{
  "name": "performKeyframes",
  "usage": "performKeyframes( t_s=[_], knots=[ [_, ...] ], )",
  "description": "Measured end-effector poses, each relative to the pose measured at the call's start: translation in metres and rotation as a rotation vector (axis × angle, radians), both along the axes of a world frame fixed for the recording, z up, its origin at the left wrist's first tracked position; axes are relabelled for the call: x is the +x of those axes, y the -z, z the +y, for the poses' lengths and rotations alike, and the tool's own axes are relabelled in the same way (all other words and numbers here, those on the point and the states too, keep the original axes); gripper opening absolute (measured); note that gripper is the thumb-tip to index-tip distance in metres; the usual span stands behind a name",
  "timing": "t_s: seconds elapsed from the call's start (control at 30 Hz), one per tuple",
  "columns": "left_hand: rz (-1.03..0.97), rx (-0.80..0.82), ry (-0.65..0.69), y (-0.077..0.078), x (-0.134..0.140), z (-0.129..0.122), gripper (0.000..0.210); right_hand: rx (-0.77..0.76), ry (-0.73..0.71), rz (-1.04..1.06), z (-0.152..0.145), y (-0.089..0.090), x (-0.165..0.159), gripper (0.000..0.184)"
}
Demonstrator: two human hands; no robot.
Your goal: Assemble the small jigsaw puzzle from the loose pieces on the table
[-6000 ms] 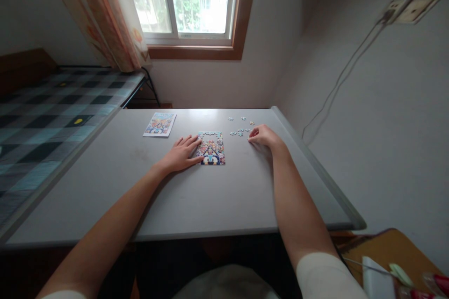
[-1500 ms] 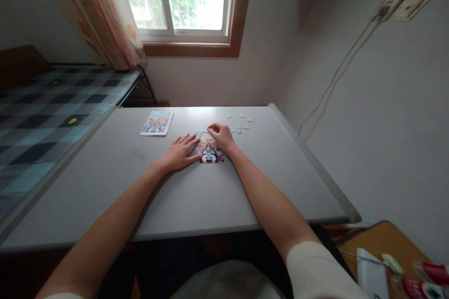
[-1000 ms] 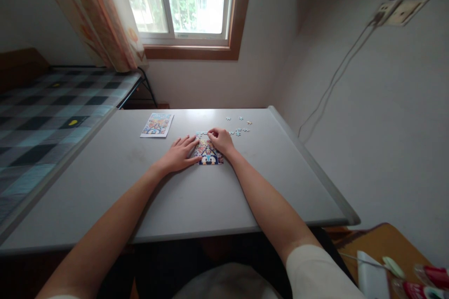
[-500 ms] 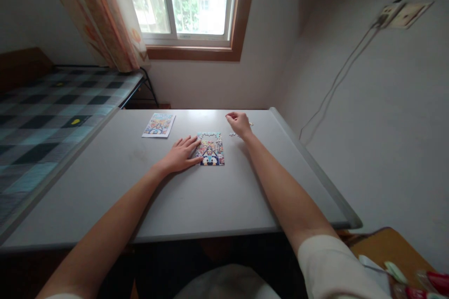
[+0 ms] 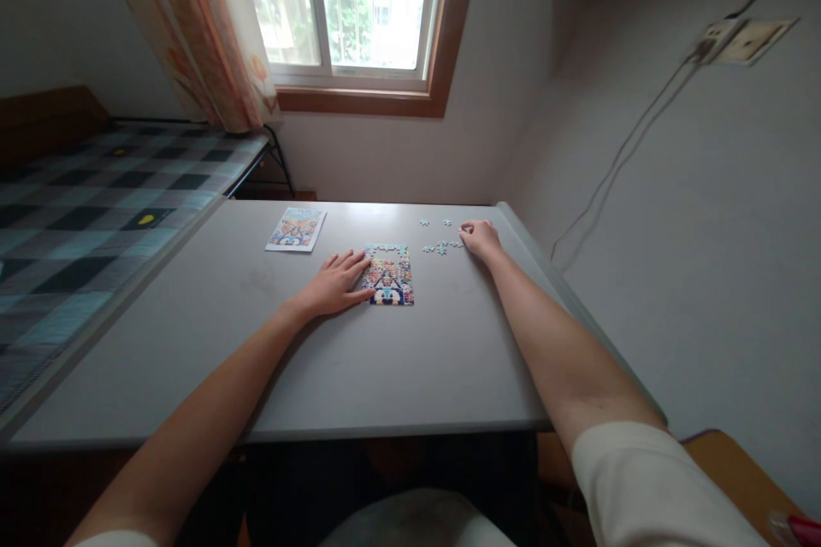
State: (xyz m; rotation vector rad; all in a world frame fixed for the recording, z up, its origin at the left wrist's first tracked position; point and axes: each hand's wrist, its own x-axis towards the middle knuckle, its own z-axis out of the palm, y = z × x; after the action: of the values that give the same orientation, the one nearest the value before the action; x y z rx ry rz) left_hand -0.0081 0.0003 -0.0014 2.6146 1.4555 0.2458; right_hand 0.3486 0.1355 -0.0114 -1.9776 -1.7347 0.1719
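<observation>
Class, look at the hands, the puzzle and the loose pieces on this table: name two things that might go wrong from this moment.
1. The loose pieces lie near the table's right edge, where the right hand is reaching; a careless sweep might knock some off.
2. The puzzle is steadied only along its left side by the flat left hand; a hard press on the unfinished top rows might shift or buckle it.
</observation>
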Motion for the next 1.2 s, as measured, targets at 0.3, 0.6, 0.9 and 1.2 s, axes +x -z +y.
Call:
performKeyframes(
  t_s=[0.3,0.6,0.9,1.2],
  knots=[
    [-0.001,0.001,0.001,0.001,0.001,0.001,0.075,0.001,0.046,0.085,-0.001,0.002,0.003,0.025],
    [0.002,0.002,-0.002,0.001,0.001,0.000,0.074,-0.042,0.048,0.176,-0.005,-0.007,0.003,0.021],
    [0.005,0.003,0.000,0.002,0.000,0.001,0.074,-0.049,0.080,0.299,-0.008,-0.011,0.003,0.021],
    [0.011,-0.001,-0.006,0.000,0.001,0.000,0.073,0.017,-0.276,0.565,-0.027,-0.034,-0.051,0.025]
  ],
)
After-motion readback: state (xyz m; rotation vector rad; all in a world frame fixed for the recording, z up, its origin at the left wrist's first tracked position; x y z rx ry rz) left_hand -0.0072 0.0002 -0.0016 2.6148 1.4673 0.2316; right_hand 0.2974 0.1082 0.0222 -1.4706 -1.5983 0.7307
